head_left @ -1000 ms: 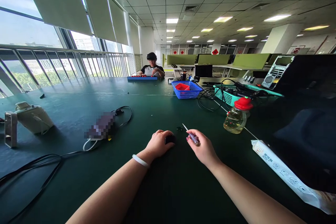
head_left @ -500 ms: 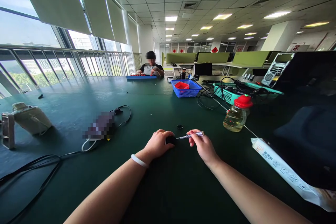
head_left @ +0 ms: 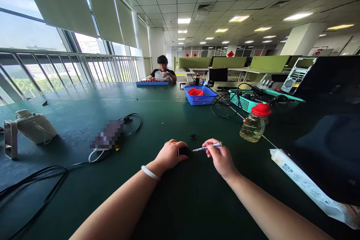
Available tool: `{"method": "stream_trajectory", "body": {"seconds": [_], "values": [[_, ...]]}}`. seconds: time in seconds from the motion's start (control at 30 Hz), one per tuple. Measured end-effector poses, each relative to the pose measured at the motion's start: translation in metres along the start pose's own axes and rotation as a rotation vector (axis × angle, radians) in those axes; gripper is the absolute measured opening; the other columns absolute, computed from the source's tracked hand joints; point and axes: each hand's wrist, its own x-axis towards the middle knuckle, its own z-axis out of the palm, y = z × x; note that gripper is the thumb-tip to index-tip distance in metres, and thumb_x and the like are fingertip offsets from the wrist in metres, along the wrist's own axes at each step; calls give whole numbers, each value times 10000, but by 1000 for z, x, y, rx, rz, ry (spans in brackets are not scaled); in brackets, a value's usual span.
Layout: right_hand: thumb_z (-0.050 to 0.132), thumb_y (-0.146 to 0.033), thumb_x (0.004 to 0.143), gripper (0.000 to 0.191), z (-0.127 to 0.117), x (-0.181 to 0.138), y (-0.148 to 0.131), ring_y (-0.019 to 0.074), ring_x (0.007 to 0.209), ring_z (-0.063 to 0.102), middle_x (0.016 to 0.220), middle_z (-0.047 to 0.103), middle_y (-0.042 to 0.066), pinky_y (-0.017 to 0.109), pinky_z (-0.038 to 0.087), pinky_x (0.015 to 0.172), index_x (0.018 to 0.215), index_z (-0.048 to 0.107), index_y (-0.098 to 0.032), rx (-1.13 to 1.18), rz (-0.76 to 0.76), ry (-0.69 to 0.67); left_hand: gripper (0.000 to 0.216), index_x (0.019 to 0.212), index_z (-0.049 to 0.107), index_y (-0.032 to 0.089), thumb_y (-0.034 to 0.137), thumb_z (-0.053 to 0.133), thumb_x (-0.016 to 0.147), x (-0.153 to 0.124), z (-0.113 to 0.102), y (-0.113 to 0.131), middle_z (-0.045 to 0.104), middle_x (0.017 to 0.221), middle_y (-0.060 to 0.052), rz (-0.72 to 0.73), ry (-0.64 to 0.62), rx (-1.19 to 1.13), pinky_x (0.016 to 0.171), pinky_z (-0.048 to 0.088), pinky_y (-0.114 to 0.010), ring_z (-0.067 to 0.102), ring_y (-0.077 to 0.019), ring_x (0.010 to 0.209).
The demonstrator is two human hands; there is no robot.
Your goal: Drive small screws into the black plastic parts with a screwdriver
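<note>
A: Background and surface?
B: One dark green table (head_left: 157, 120), beside windows and a railing (head_left: 112, 68); at its far edge, one seated person (head_left: 164, 73) behind a blue tray (head_left: 152, 83).

A: Left hand (head_left: 168, 154)?
B: White band (head_left: 150, 173) at the wrist; thumb and fingers curved around a rounded black object (head_left: 184, 152), which sits on the table, partly hidden by the grip.

A: Right hand (head_left: 221, 157)?
B: Thumb and fingers pinched narrow on a slim screwdriver (head_left: 218, 145); shaft pointing left, tip at the black object's right side; contact, cannot tell.

A: Loose items nearby?
B: One small black piece (head_left: 193, 137), just beyond the black object; farther off, a blue basket (head_left: 199, 100) containing a red container (head_left: 195, 92); to the right, a red-lidded bottle (head_left: 253, 129), upright; nearer, a long white packet (head_left: 306, 185).
</note>
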Motion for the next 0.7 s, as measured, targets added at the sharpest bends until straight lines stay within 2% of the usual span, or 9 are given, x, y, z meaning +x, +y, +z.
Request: {"method": "stream_trajectory", "body": {"seconds": [0.13,0.23,0.53,0.7], "values": [[481,-346,869,196,-4,-1,-3,148,562,498,628,525,-12,268,422,535,791,599,-211,1,-71,-86,384,1162,659,256,342,743,797,0,-1,1,728,1033,-30,8,-10,5,938,479,-370,608,-245,1040],[475,-295,841,137,-6,-1,-6,144,572,481,634,508,-19,265,407,542,774,563,-215,-5,-115,-123,378,1166,657,261,335,734,804,1,-2,2,728,1034,-28,5,-18,9,943,476,-369,611,-243,1039],[459,-276,863,159,-10,0,-18,129,559,455,617,495,-30,257,378,542,745,546,-213,-137,-207,-246,417,1213,631,237,331,723,817,-1,-1,4,717,1032,-47,17,-37,23,945,475,-360,630,-241,1006],[463,-355,916,215,-7,2,-15,142,573,511,637,554,-15,268,426,562,781,558,-216,-183,-164,-210,410,1215,627,254,338,712,823,0,-2,5,716,1005,-39,21,-44,36,934,477,-356,630,-242,1005]]}}
